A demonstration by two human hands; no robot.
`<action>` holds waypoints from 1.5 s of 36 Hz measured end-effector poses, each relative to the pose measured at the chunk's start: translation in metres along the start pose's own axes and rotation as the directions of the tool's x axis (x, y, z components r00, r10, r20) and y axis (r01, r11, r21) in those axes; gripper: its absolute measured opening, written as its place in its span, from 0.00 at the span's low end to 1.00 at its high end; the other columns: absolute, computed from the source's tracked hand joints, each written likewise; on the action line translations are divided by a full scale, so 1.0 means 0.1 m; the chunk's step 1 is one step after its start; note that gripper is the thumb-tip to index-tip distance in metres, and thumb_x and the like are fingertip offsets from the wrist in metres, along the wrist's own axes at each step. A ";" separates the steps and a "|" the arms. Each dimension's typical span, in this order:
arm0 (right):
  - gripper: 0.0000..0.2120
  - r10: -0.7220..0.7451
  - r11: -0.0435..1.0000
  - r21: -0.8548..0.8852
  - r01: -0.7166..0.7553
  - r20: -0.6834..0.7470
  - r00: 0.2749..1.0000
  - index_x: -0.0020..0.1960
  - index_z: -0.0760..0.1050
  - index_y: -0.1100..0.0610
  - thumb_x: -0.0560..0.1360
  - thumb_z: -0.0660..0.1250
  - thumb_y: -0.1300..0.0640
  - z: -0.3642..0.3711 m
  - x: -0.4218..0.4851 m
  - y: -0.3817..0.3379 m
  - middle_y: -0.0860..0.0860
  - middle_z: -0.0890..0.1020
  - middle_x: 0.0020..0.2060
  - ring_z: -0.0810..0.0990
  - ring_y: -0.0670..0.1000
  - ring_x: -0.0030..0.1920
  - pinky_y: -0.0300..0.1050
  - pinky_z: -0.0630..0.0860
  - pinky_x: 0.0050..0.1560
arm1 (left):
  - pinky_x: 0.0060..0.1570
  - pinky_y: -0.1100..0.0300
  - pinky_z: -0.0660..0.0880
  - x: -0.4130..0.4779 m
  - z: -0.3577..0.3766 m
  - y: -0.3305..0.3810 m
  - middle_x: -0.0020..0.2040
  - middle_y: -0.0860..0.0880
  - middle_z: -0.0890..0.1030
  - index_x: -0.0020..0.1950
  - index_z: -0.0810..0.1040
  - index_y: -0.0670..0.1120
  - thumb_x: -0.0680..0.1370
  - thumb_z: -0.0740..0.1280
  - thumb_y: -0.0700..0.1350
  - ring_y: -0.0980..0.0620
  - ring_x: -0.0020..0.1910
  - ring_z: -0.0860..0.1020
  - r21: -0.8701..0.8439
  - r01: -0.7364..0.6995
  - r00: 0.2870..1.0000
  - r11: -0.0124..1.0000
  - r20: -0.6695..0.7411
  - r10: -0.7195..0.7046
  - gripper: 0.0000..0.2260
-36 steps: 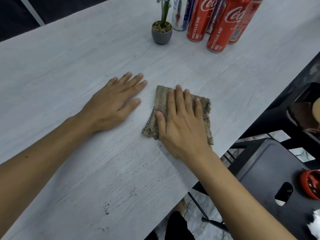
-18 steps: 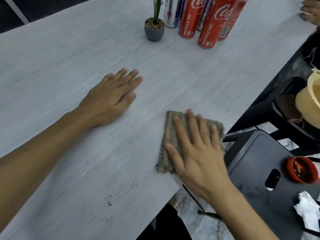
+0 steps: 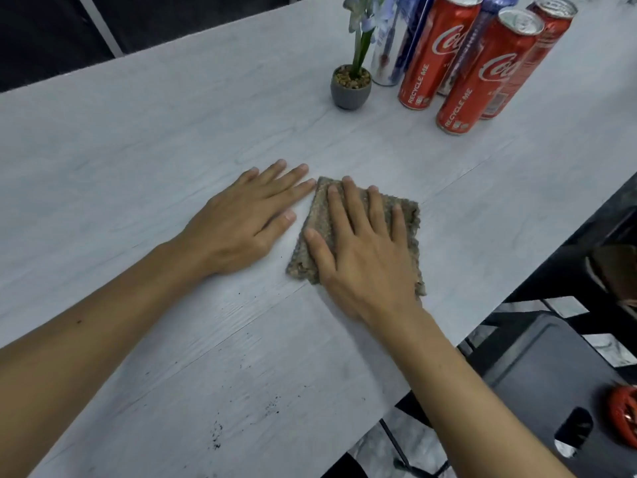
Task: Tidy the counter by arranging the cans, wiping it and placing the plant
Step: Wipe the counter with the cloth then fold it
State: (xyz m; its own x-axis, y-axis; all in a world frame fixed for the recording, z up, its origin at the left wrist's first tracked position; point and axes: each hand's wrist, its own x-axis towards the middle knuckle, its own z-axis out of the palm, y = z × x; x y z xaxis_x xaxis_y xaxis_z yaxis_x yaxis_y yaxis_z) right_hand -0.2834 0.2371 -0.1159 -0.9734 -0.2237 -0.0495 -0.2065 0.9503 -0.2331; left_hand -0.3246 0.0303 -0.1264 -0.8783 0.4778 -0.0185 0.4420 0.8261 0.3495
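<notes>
My right hand (image 3: 362, 257) lies flat on a folded brown-grey cloth (image 3: 408, 219), pressing it onto the pale wood-grain counter (image 3: 138, 150). My left hand (image 3: 244, 219) rests flat on the counter just left of the cloth, fingers spread, holding nothing. At the far right of the counter stand several tall cans: a red cola can (image 3: 434, 53), a nearer red cola can (image 3: 482, 77), a third red one behind it (image 3: 537, 43) and a silver-blue can (image 3: 396, 46). A small grey pot with a green plant (image 3: 351, 88) stands just left of the cans.
Dark crumbs (image 3: 217, 432) speckle the counter near its front edge. The counter's right edge runs diagonally; beyond it stands a black stool (image 3: 537, 367) with a red object (image 3: 624, 412) on it.
My right hand has slid the cloth from the counter's right edge back toward the middle, next to my left hand. The left hand has stayed put.
</notes>
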 end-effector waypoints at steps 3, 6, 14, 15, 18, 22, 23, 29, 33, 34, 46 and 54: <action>0.33 -0.073 0.997 0.031 0.073 0.012 0.997 0.83 0.49 0.51 0.84 0.44 0.36 0.03 -0.29 -0.15 0.49 0.48 0.83 0.45 0.54 0.82 0.60 0.44 0.80 | 0.80 0.54 0.44 0.00 -0.01 0.00 0.83 0.62 0.48 0.83 0.52 0.58 0.86 0.46 0.55 0.62 0.81 0.42 -0.004 -0.004 1.000 1.000 -0.004 0.004 0.24; 0.32 -0.113 0.993 0.043 0.111 0.047 0.993 0.83 0.54 0.51 0.84 0.46 0.37 0.06 -0.62 -0.21 0.52 0.55 0.82 0.51 0.56 0.82 0.60 0.49 0.79 | 0.81 0.53 0.45 -0.01 -0.01 -0.01 0.83 0.61 0.48 0.83 0.51 0.58 0.86 0.47 0.54 0.61 0.81 0.42 -0.005 -0.007 1.000 1.000 0.004 0.007 0.24; 0.32 -0.051 0.999 0.022 0.049 0.080 0.996 0.82 0.56 0.50 0.83 0.48 0.36 0.00 -1.20 0.05 0.53 0.62 0.79 0.59 0.57 0.80 0.61 0.55 0.78 | 0.81 0.52 0.46 -0.13 -0.03 0.00 0.83 0.62 0.47 0.83 0.50 0.57 0.86 0.49 0.56 0.62 0.81 0.42 -0.045 -0.029 0.999 0.999 0.023 0.030 0.25; 0.32 -0.024 1.000 0.014 0.023 0.081 0.996 0.83 0.55 0.49 0.83 0.47 0.36 -0.03 -1.22 0.10 0.53 0.61 0.80 0.58 0.57 0.80 0.61 0.55 0.78 | 0.81 0.53 0.46 -0.18 -0.05 0.00 0.83 0.62 0.47 0.83 0.50 0.57 0.86 0.50 0.56 0.63 0.81 0.42 -0.057 -0.029 0.999 0.998 0.022 0.030 0.25; 0.34 0.084 0.996 -0.016 -0.083 0.078 0.993 0.83 0.49 0.48 0.82 0.43 0.34 -0.09 -1.14 0.22 0.51 0.52 0.82 0.48 0.55 0.82 0.61 0.49 0.80 | 0.80 0.57 0.43 -0.37 -0.12 -0.05 0.83 0.62 0.48 0.83 0.50 0.57 0.85 0.49 0.58 0.63 0.81 0.42 -0.058 -0.032 0.999 0.998 0.016 0.033 0.27; 0.35 0.189 0.982 -0.022 -0.188 0.035 0.981 0.83 0.45 0.47 0.81 0.40 0.32 -0.08 -0.82 0.22 0.49 0.44 0.83 0.40 0.54 0.82 0.59 0.42 0.80 | 0.81 0.55 0.44 -0.61 -0.22 -0.22 0.83 0.62 0.47 0.83 0.49 0.57 0.84 0.49 0.59 0.63 0.81 0.42 -0.018 -0.014 0.999 1.000 0.044 0.015 0.27; 0.35 0.195 0.981 -0.021 -0.195 0.028 0.980 0.83 0.44 0.47 0.82 0.41 0.32 -0.06 -0.73 0.19 0.49 0.43 0.83 0.40 0.54 0.82 0.59 0.41 0.80 | 0.81 0.54 0.44 -0.65 -0.23 -0.26 0.83 0.62 0.47 0.83 0.48 0.57 0.84 0.48 0.59 0.62 0.81 0.42 -0.006 -0.012 0.998 1.000 0.057 0.012 0.27; 0.34 0.100 0.994 -0.033 -0.100 -0.001 0.995 0.83 0.45 0.48 0.82 0.41 0.33 0.07 -0.28 -0.25 0.50 0.47 0.83 0.44 0.56 0.82 0.59 0.43 0.80 | 0.81 0.51 0.46 -0.71 -0.18 -0.42 0.83 0.62 0.46 0.83 0.47 0.58 0.85 0.47 0.59 0.61 0.81 0.42 0.060 -0.054 0.997 0.997 0.055 0.051 0.27; 0.31 -0.061 0.998 -0.016 0.062 0.035 0.998 0.83 0.45 0.47 0.84 0.43 0.36 0.17 -0.50 -0.58 0.48 0.46 0.83 0.43 0.53 0.82 0.57 0.43 0.80 | 0.81 0.52 0.46 -0.71 -0.17 -0.44 0.83 0.62 0.46 0.83 0.48 0.58 0.85 0.47 0.59 0.61 0.81 0.42 0.047 -0.071 0.996 0.996 0.049 0.069 0.27; 0.31 -0.099 0.995 -0.016 0.100 0.047 0.994 0.83 0.45 0.47 0.84 0.43 0.37 0.19 -0.61 -0.63 0.47 0.46 0.83 0.42 0.53 0.82 0.57 0.43 0.80 | 0.81 0.52 0.46 -0.71 -0.16 -0.44 0.83 0.62 0.45 0.83 0.48 0.58 0.85 0.47 0.59 0.61 0.81 0.42 0.050 -0.074 0.996 0.996 0.049 0.072 0.27; 0.29 0.000 1.000 -0.009 0.001 0.053 0.999 0.83 0.47 0.45 0.84 0.43 0.39 0.08 -1.48 -0.16 0.45 0.48 0.83 0.43 0.49 0.82 0.57 0.47 0.81 | 0.81 0.53 0.45 -0.72 -0.14 -0.47 0.83 0.62 0.44 0.83 0.45 0.57 0.84 0.46 0.60 0.61 0.81 0.41 0.069 -0.070 0.997 0.995 0.048 0.067 0.27; 0.33 0.181 0.983 -0.016 -0.181 0.022 0.983 0.83 0.41 0.46 0.83 0.39 0.34 0.04 -0.73 -0.05 0.46 0.41 0.83 0.38 0.52 0.82 0.55 0.39 0.80 | 0.81 0.52 0.46 -0.72 -0.14 -0.46 0.83 0.61 0.45 0.83 0.46 0.57 0.84 0.46 0.60 0.60 0.81 0.41 0.072 -0.066 0.997 0.995 0.052 0.062 0.27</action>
State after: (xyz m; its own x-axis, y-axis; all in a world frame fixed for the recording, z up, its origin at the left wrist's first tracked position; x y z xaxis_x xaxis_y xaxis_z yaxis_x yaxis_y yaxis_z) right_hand -0.2113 0.2479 -0.1146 -0.9923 -0.0525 -0.1119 -0.0287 0.9785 -0.2044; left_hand -0.2843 -0.0462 -0.1281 -0.8385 0.5431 -0.0449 0.5109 0.8121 0.2819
